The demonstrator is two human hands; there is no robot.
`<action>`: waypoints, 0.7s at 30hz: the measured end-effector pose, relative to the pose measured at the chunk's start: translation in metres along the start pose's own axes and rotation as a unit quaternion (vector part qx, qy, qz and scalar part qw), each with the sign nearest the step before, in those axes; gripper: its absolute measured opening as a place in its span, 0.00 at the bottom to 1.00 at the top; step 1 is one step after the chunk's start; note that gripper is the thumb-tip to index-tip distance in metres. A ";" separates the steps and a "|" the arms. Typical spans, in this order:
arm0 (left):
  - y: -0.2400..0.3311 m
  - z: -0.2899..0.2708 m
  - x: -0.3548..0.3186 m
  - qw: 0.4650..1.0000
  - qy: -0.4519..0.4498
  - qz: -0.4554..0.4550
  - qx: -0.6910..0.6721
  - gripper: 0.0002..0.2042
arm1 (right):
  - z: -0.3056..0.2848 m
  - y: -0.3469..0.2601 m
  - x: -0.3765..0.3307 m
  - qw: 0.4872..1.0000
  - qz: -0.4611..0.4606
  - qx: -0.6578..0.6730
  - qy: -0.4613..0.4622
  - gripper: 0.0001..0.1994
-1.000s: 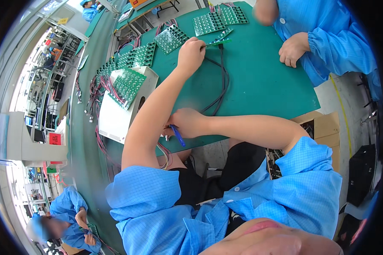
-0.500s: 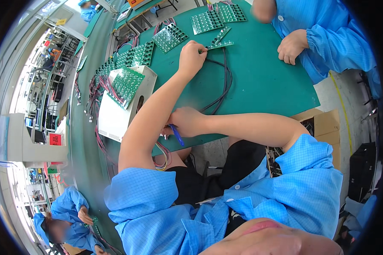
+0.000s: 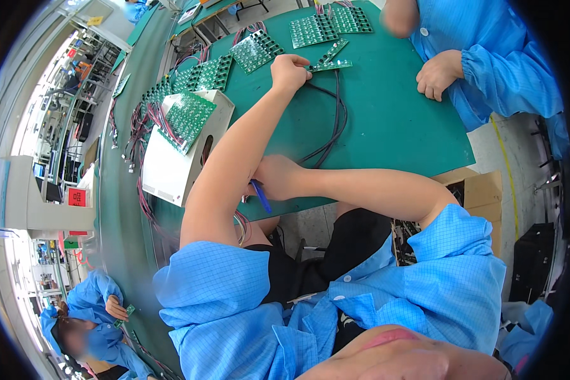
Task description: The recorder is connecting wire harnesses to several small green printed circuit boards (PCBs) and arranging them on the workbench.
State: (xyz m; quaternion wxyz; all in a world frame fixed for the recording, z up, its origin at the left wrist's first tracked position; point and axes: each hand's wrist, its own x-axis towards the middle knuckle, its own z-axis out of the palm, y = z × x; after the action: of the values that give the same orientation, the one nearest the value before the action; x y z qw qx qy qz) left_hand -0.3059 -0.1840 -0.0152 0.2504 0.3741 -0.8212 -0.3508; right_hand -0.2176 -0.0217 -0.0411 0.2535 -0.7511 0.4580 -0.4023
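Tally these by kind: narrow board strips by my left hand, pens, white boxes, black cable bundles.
Board strips: 2
Pen: 1
White box: 1
Black cable bundle: 1
Total: 5

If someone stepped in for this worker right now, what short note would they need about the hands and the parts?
Left hand: stretched out over the green table, fingers on the end of a narrow green circuit strip with dark cables running back toward the near edge.
Right hand: at the table's near edge, closed around a blue pen-like tool.
Parts: panels of green circuit boards lie farther along the table; one panel rests on a white box to the left.
Done or left: cannot be told from this view; the strip is in hand.
A co-worker's hand rests opposite.
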 end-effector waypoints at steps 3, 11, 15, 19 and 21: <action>-0.002 0.001 -0.002 1.000 -0.003 0.008 -0.002 0.17 | -0.001 -0.001 0.000 1.000 0.008 -0.001 -0.005 0.11; -0.003 0.001 -0.006 1.000 -0.001 0.027 0.007 0.18 | -0.002 -0.001 -0.001 1.000 -0.004 -0.021 -0.014 0.07; -0.001 0.000 -0.008 1.000 0.002 0.025 0.016 0.18 | -0.001 -0.002 -0.002 1.000 -0.003 -0.023 0.004 0.07; -0.001 0.000 -0.010 1.000 0.010 0.030 0.002 0.17 | -0.006 -0.008 -0.002 0.999 0.010 -0.031 -0.010 0.07; 0.000 0.002 -0.010 0.999 0.015 0.035 -0.009 0.16 | -0.006 -0.008 -0.002 0.999 0.012 -0.035 -0.013 0.08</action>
State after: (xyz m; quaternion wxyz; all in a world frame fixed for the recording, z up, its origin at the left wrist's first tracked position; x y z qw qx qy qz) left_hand -0.3010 -0.1757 -0.0179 0.2777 0.3483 -0.8268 -0.3434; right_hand -0.2195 -0.0163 -0.0321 0.2377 -0.7589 0.4775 -0.3735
